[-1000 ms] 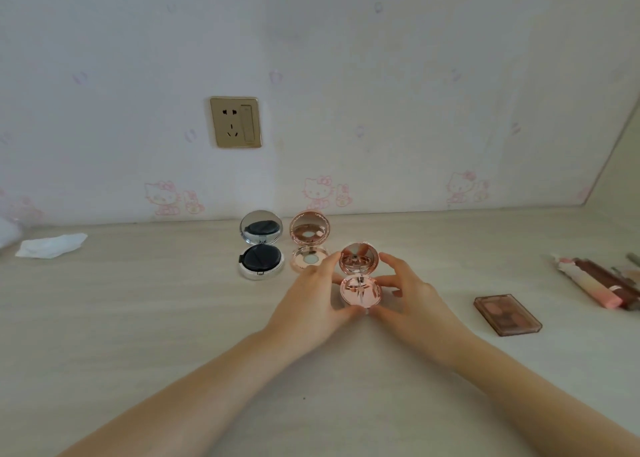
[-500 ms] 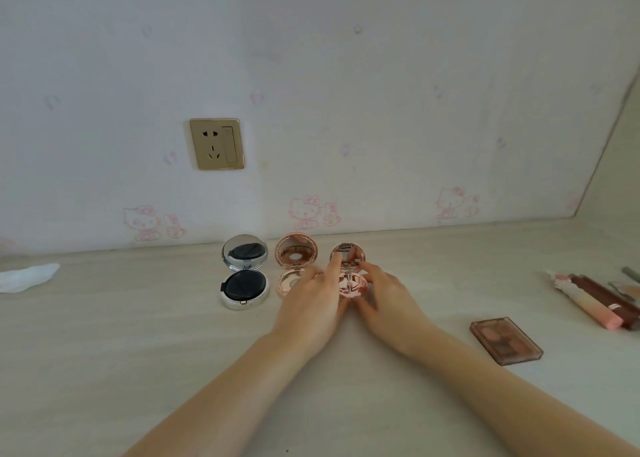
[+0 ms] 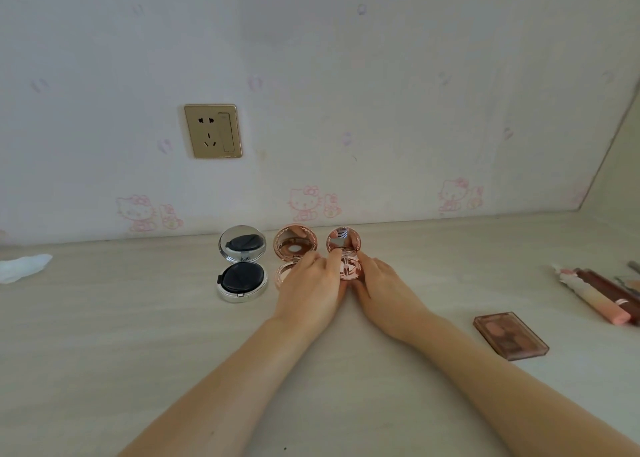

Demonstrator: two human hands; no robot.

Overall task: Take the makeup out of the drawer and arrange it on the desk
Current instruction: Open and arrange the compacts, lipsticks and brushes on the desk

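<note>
Three round compacts are lined up in a row near the back of the tabletop (image 3: 104,335), close to the wall, each with its lid raised. The silver compact (image 3: 242,263) with a dark puff is placed at the left, the rose-gold compact (image 3: 295,247) in the middle, and the small pink compact (image 3: 345,255) at the right. The small pink compact is gripped from both sides: the fingers of the left hand (image 3: 311,290) are curled against its left edge, with one fingertip laid on the hinge, and the fingers of the right hand (image 3: 382,288) are curled round its right edge. The base of the rose-gold compact is partly covered by the left hand. An eyeshadow palette (image 3: 510,335) is seen flat at the right, well apart from the row, with several tubes (image 3: 599,295) laid beyond it. A white tissue (image 3: 24,267) is seen at the far left.
</note>
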